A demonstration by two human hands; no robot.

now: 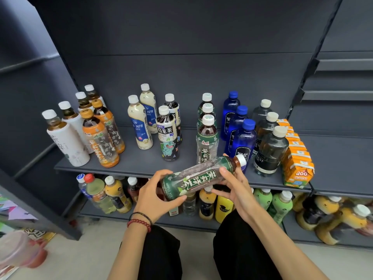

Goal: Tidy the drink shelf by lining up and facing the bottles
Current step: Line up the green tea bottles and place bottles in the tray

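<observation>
The left grip (155,191) curls round the base of a green tea bottle (193,177), the right grip (235,186) round its neck end, holding it sideways between them, probably to check the label. It hangs just in front of the shelf (133,163) edge, near the matching green bottles (206,142), where it likely belongs.

Glossy clear plastic green-label tea bottle (198,177), matt dark-grey metal shelf (141,158), orange printed cardboard cartons (297,160).
</observation>
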